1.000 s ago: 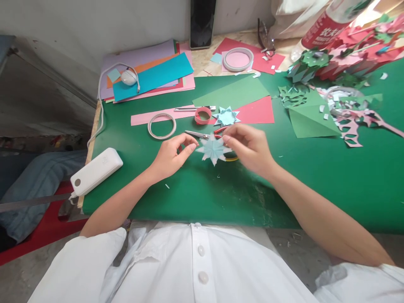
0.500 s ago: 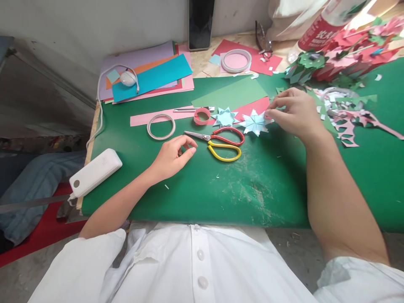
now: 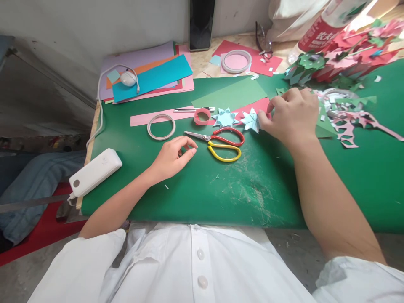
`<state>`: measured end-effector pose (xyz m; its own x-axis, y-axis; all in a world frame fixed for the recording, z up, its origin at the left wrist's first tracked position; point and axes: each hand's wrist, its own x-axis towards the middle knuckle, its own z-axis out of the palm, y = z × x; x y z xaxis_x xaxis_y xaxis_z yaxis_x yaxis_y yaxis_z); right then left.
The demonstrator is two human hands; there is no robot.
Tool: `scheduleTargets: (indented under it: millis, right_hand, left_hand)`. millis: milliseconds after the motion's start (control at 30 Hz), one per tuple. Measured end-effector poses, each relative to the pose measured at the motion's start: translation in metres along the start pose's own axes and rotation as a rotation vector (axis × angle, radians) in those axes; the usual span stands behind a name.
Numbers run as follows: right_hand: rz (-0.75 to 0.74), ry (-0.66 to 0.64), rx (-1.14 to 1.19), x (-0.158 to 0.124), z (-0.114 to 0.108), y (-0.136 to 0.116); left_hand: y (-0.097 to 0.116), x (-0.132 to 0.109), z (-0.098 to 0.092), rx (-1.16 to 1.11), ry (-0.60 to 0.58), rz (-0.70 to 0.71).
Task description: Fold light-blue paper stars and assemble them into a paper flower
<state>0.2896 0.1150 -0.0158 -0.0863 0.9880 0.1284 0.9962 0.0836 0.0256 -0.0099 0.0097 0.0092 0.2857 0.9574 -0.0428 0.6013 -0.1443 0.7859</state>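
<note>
While your white shirt (image 3: 195, 269) fills the bottom of the view, your left hand (image 3: 172, 158) rests on the green mat (image 3: 246, 193) with its fingers loosely curled, thumb and forefinger nearly meeting, and nothing between them. Just to its right lie the scissors (image 3: 221, 141), blades closed and pointing left, one handle red, the other yellow. A white power bank (image 3: 94, 171) sits at the mat's left edge, well apart from that hand, with its cable running back along the edge.

Your right hand (image 3: 292, 118) reaches farther out, fingers bent and closed on the edge of a pale blue paper star (image 3: 251, 120). That star lies tilted against the mat just past the scissor handles, partly over a red sheet (image 3: 252, 106). A second star (image 3: 225, 117) of the same blue lies flat just to its left, beside a small red tape ring (image 3: 202, 115). Left of that ring, a white tape roll (image 3: 161, 126) lies over a pink strip (image 3: 139, 119).

Behind these a green sheet (image 3: 230, 94) is spread. To the right of your right hand lie green and pink cuttings (image 3: 350, 122). At the far left a stack of coloured paper (image 3: 148, 75) lies with a small white device (image 3: 128, 78) on it, and a dark phone (image 3: 201, 23) leans against the wall.
</note>
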Motion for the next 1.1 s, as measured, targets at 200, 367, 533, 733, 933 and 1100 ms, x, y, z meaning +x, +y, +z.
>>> scheduleTargets:
  millis: [200, 367, 533, 733, 933, 1100]
  right_hand:
    - [-0.011, 0.096, 0.193, -0.002, 0.001, -0.009]
    - [-0.148, 0.098, 0.383, -0.005, 0.013, -0.032]
    - [-0.243, 0.179, 0.412, -0.005, 0.026, -0.042]
    - [-0.21, 0.241, 0.393, -0.001, 0.033, -0.044]
    - [-0.2, 0.294, 0.402, -0.002, 0.025, -0.048]
    - [-0.202, 0.41, 0.397, -0.021, 0.005, -0.057]
  left_hand:
    - [0.0, 0.0, 0.001, -0.001, 0.002, 0.005]
    - [-0.001, 0.001, 0.002, 0.001, -0.007, 0.002]
    - [-0.002, 0.001, 0.002, 0.008, -0.003, 0.008]
    - [-0.001, 0.001, 0.003, 0.017, 0.005, 0.021]
    - [-0.005, 0.003, 0.0, 0.234, 0.107, 0.089]
    - [-0.016, 0.006, -0.007, 0.683, 0.26, 0.079]
